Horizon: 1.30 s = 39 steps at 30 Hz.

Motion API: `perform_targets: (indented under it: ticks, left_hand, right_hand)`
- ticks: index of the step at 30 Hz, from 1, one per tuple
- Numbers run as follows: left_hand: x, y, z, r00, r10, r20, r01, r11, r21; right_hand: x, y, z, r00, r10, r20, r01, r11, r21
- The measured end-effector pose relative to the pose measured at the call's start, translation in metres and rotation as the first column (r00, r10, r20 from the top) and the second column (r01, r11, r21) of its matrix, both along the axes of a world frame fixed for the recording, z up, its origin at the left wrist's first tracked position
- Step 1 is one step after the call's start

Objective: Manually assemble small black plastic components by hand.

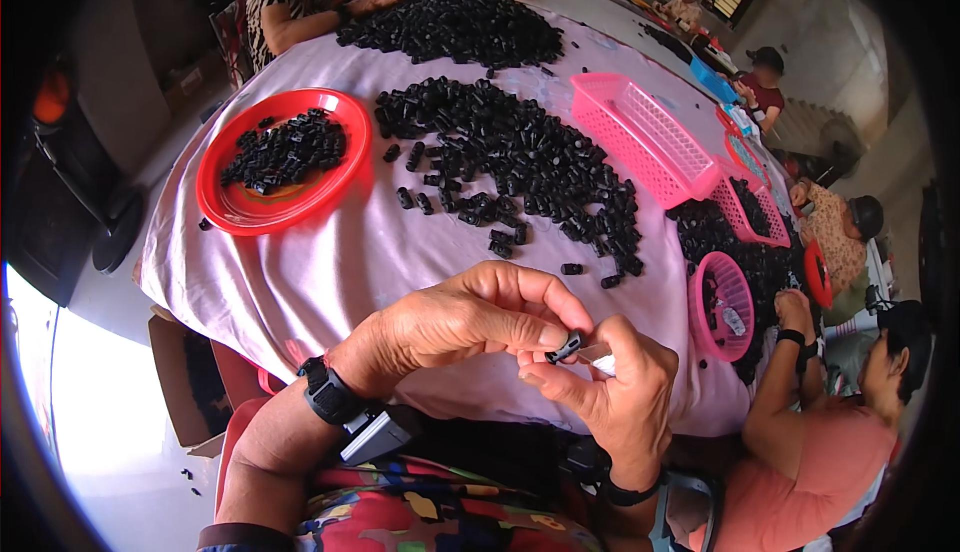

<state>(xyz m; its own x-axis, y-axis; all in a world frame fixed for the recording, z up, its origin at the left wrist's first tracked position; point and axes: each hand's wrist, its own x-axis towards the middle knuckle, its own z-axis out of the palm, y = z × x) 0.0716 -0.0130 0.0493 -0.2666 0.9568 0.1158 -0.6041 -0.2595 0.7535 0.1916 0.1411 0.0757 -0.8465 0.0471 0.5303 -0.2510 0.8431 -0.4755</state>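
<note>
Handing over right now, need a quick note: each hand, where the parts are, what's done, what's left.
Left hand: grip shut on a small black part, pinched at the fingertips.
Right hand: touching the same part, a small white piece against it.
Loose black parts heaped mid-table on the pink cloth.
Red plate, left: a smaller batch of parts.
Pink basket, right: looks empty.
Most parts remain in the heap.
</note>
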Motion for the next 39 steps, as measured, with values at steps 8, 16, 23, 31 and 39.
perform_targets:
  ticks: [8, 16, 23, 31, 39]
  left_hand:
    - [0.0009, 0.0002, -0.0007, 1.000, 0.011, -0.005, -0.011, 1.000, 0.002]
    - [0.0008, 0.0002, 0.0010, 0.999, 0.026, -0.026, -0.026, 1.000, -0.012]
    - [0.0014, -0.0002, 0.0021, 0.999, 0.025, -0.036, -0.025, 1.000, -0.001]
    - [0.0008, 0.0012, -0.0003, 0.999, 0.033, -0.025, -0.033, 0.999, -0.002]
    - [0.0022, 0.0026, -0.0029, 0.999, 0.039, -0.005, -0.039, 0.999, 0.000]
  right_hand:
    - [0.0009, -0.0025, 0.0040, 0.999, -0.039, -0.011, 0.040, 0.997, 0.069]
    - [-0.0001, -0.0056, 0.0054, 0.997, -0.071, -0.031, 0.074, 0.990, 0.116]
    - [-0.0002, -0.0054, 0.0053, 0.995, -0.092, -0.035, 0.096, 0.986, 0.139]
    - [-0.0010, -0.0042, 0.0049, 0.997, -0.080, -0.013, 0.081, 0.986, 0.147]
    - [-0.0026, -0.0028, 0.0018, 0.998, -0.067, -0.015, 0.068, 0.989, 0.132]
